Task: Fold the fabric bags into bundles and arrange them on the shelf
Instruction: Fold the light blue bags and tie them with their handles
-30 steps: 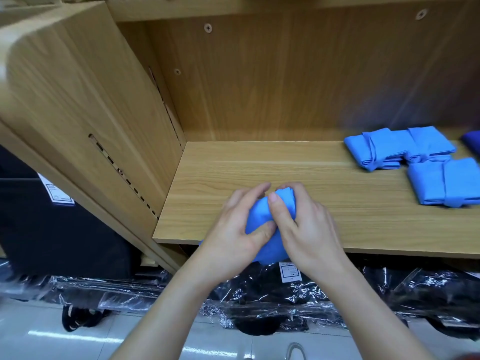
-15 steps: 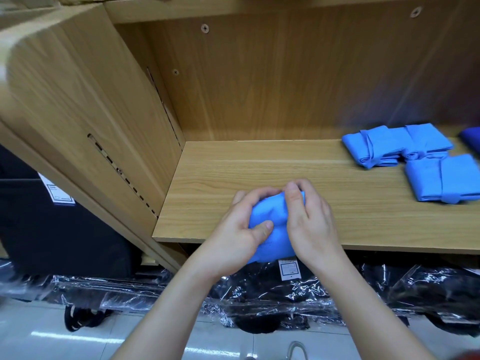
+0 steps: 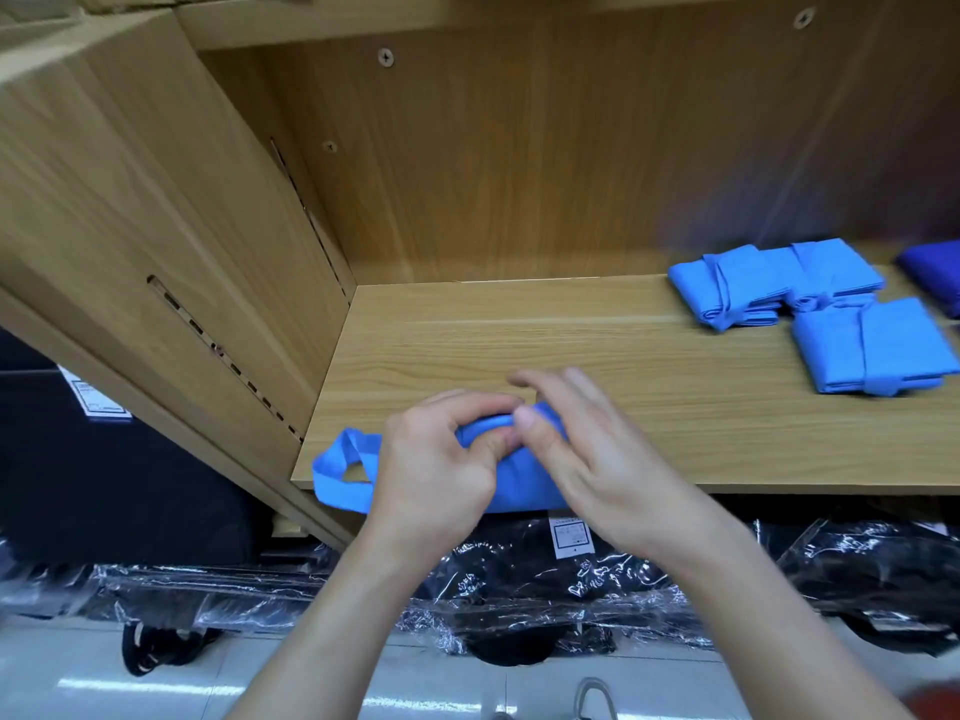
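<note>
our left hand clenches the rolled light-blue fabric bag at the front edge of the pale wooden shelf — its strap loop now sticks out leftward — and our right hand has released, fingers spread.

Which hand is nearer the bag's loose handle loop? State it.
Left. The left hand grips the blue bag right beside the handle loop; the right hand sits on the bag's far side.

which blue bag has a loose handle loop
The bag at the shelf front edge; its loop juts left, the bundles at right are wrapped flat.
</note>
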Available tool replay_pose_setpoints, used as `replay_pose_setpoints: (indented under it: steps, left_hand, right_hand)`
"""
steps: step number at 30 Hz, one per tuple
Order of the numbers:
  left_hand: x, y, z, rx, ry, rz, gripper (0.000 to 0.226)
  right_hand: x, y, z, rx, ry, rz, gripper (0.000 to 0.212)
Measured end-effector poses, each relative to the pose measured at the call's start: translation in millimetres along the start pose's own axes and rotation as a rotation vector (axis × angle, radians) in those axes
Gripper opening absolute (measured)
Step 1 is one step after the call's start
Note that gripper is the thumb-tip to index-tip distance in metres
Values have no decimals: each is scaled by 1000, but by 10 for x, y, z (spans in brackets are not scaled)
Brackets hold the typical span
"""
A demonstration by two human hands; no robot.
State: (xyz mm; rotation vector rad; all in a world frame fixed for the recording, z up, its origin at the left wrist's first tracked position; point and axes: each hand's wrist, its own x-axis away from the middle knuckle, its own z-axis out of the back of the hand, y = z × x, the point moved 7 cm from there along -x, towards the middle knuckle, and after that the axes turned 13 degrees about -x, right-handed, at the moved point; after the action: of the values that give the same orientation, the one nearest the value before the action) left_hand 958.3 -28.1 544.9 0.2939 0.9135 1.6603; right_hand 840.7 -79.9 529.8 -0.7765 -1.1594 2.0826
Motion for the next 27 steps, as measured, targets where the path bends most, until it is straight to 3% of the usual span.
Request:
replay_pose_setpoints:
  steps: [2, 5, 11, 16, 20, 23, 27]
  left_hand:
    - [10, 26, 0, -73, -47, -54, 32]
    - [9, 32, -56, -50, -162, -60, 35]
    - [-49, -126, -60, 253, -333, 135, 60]
    - [-78, -161, -35, 93, -475, 77, 44]
    - [-107, -115, -41, -140, -328, -43, 30]
    - [-97, -20, -67, -387, -229, -162, 30]
    - [-105, 19, -100, -301, -239, -171, 41]
  right_hand:
    - [31, 22, -38, 159, -261, -94, 60]
    - [11, -17, 35, 292, -352, -134, 55]
    - [27, -36, 122, 247, -288, -62, 40]
    - [26, -58, 146, 347, -225, 6, 59]
    - [56, -136, 83, 494, -182, 87, 40]
    - [60, -146, 17, 635, -256, 73, 34]
    - [-13, -30, 73, 533, -322, 16, 41]
